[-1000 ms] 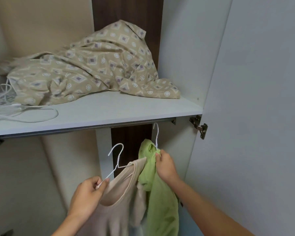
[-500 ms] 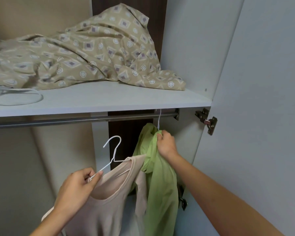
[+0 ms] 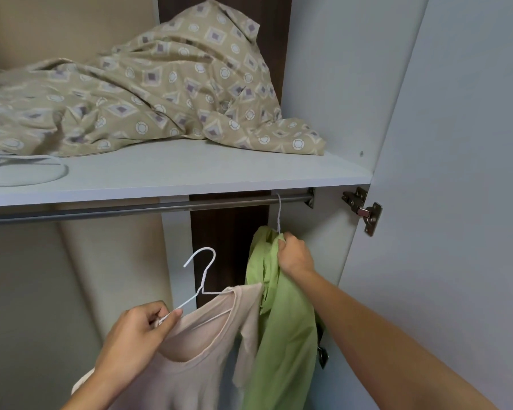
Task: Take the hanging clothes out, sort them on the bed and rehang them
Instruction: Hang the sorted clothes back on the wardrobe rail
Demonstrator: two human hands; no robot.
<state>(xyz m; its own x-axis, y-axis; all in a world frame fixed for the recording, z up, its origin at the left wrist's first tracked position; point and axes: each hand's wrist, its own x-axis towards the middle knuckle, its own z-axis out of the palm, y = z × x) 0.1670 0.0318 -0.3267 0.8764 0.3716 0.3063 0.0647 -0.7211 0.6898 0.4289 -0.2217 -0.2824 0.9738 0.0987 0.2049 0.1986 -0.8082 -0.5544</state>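
Where green garment [image 3: 282,315] bunches, its hanger hides.

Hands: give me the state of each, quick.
Left hand: closed, holding the white hanger with the beige top.
Right hand: closed, gripping the green garment.

My left hand [image 3: 137,332] pinches white wire hanger [image 3: 203,279] carrying beige top [image 3: 196,362], hook free below rail [image 3: 137,210]. My right hand [image 3: 295,257] grips green garment [image 3: 282,329] at collar; its hanger hook [image 3: 278,213] on rail. Patterned bedding [image 3: 160,93] on shelf [image 3: 190,173] above.
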